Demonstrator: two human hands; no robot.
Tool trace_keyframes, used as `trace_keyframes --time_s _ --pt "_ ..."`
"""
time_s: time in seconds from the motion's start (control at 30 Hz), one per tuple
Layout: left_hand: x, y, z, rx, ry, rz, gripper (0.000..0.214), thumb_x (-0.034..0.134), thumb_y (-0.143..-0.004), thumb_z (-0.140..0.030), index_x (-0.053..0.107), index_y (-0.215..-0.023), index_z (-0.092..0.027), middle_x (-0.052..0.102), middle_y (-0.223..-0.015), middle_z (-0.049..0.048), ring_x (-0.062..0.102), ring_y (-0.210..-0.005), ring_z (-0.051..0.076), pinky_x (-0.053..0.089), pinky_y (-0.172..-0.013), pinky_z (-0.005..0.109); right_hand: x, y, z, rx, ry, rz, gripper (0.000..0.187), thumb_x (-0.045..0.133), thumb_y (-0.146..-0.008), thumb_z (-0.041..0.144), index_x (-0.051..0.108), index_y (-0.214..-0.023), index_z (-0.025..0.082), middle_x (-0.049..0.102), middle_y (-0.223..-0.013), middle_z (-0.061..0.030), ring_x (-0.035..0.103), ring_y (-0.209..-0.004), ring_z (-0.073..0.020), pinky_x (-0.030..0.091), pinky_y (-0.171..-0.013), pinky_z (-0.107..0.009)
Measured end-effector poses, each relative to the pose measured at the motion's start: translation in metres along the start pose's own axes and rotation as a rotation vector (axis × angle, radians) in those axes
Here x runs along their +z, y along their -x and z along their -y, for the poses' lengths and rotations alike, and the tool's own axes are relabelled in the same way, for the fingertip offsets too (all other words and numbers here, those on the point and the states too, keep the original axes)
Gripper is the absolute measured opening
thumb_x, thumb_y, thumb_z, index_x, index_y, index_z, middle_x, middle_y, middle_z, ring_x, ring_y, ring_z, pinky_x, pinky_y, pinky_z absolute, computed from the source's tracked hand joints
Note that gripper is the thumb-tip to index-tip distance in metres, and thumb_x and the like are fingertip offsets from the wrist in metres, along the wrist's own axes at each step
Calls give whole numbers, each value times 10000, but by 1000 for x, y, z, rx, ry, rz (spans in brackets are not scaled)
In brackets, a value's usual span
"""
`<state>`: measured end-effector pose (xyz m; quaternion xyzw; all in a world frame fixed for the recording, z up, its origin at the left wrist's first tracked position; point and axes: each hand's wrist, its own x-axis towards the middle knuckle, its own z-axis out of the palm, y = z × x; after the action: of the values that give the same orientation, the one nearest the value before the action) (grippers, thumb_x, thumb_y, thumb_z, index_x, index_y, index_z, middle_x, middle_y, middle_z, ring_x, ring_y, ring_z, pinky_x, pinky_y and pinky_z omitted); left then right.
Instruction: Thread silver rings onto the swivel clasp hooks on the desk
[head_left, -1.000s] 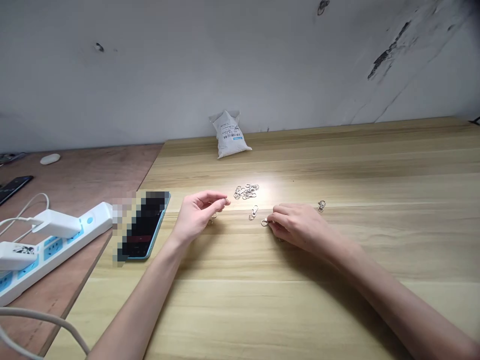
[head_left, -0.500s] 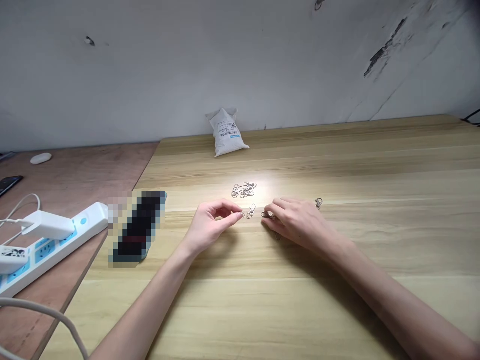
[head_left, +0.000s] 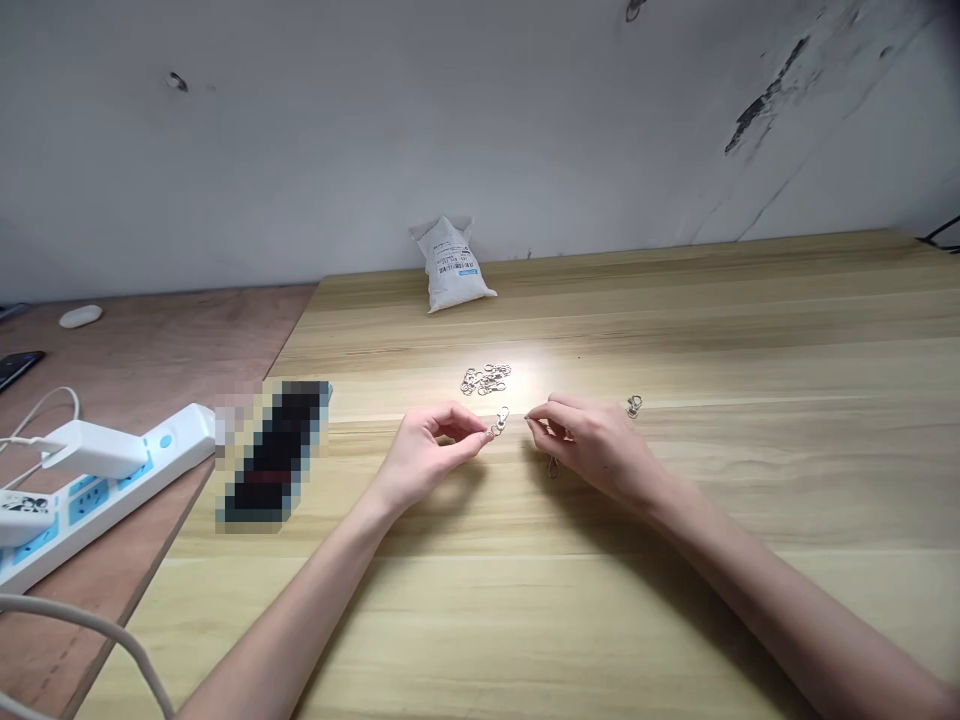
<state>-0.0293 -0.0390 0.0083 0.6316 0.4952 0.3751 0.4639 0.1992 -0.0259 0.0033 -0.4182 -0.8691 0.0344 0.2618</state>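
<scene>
My left hand (head_left: pixel 431 450) is closed in a pinch, its thumb and forefinger on the ring end of a small silver swivel clasp (head_left: pixel 502 418). To the right, my right hand (head_left: pixel 592 440) is pinched too. A tiny bit of something shows at its fingertips, too small to name. Partly hidden under that hand lies another metal clasp (head_left: pixel 553 467). One more clasp (head_left: pixel 634 406) rests just beyond the back of the hand. Above the left fingertips is a small pile of silver clasps (head_left: pixel 487 380) on the wooden table (head_left: pixel 480 600).
A white plastic packet (head_left: pixel 454 270) with a printed label stands near the wall. On the left are a blurred-out phone (head_left: pixel 276 450) and a white power strip (head_left: pixel 112 490) with chargers. A grey cable (head_left: pixel 90 615) curves at the lower left.
My left fingertips have moved slightly right and now meet the clasp that lay beside them. The right hand's fingers have drawn together, and the clasp seen at their tips no longer shows there.
</scene>
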Motion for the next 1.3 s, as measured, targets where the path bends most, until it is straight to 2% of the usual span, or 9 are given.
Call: trace_keyframes --time_s 0.2,0.37,0.5,0.67,0.73,0.83,1.0,1.13,1.3 --pt "1 0 5 -16 39 -4 200 749 -765 -371 728 -794 -175 729 -796 44 642 -682 140 501 -619 245 2 2 13 71 -416 -85 94 538 -862 150 626 -853 181 666 -708 1 577 -576 -101 436 -567 -229" --pt "0 -1 4 49 8 12 180 690 -827 -359 729 -830 -183 712 -850 54 640 -753 159 505 -674 272 6 3 23 63 -556 -107 111 516 -894 149 616 -927 184 668 -789 -28 570 -628 -117 467 -595 -254" --pt "0 0 3 148 -166 -63 140 675 -845 -334 732 -834 -207 678 -990 71 633 -950 205 512 -842 355 11 1 21 24 -534 -196 97 525 -912 157 615 -921 191 649 -829 -53 590 -734 -161 491 -654 -302" --pt "1 3 2 389 -562 -232 73 695 -835 -266 715 -770 -241 606 -1256 45 448 -1287 264 355 -1079 513 14 0 16 2 -391 -260 82 571 -901 178 639 -908 224 647 -1089 -95 603 -1041 -243 496 -871 -440" --pt "1 3 1 474 -653 -236 80 687 -842 -253 709 -766 -238 559 -1343 45 373 -1365 274 320 -1107 535 14 1 16 8 -321 -253 88 586 -890 175 654 -906 228 607 -1242 -102 524 -1222 -281 441 -976 -505" --pt "2 3 1 546 -735 -217 104 675 -851 -252 701 -754 -226 504 -1423 55 312 -1422 282 254 -1145 567 15 2 17 26 -266 -255 79 597 -884 190 669 -867 216 511 -1405 -109 321 -1409 -326 354 -1062 -568" --pt "3 2 4 584 -763 -210 127 662 -862 -249 697 -747 -207 446 -1486 65 239 -1467 274 166 -1189 580 14 1 18 19 -236 -255 108 590 -899 230 680 -843 206 397 -1517 -97 183 -1465 -357 291 -1083 -631" --pt "2 2 4 609 -769 -210 122 658 -865 -238 699 -754 -209 440 -1495 55 218 -1476 273 120 -1191 612 15 1 17 5 -226 -241 125 588 -902 230 687 -831 204 395 -1521 -90 156 -1471 -361 234 -1102 -664" --pt "3 3 0 618 -757 -200 100 666 -861 -245 714 -776 -222 437 -1497 59 214 -1478 273 102 -1189 623 16 1 16 60 -216 -261 127 586 -892 234 686 -819 208 420 -1503 -82 171 -1465 -366 237 -1085 -697"
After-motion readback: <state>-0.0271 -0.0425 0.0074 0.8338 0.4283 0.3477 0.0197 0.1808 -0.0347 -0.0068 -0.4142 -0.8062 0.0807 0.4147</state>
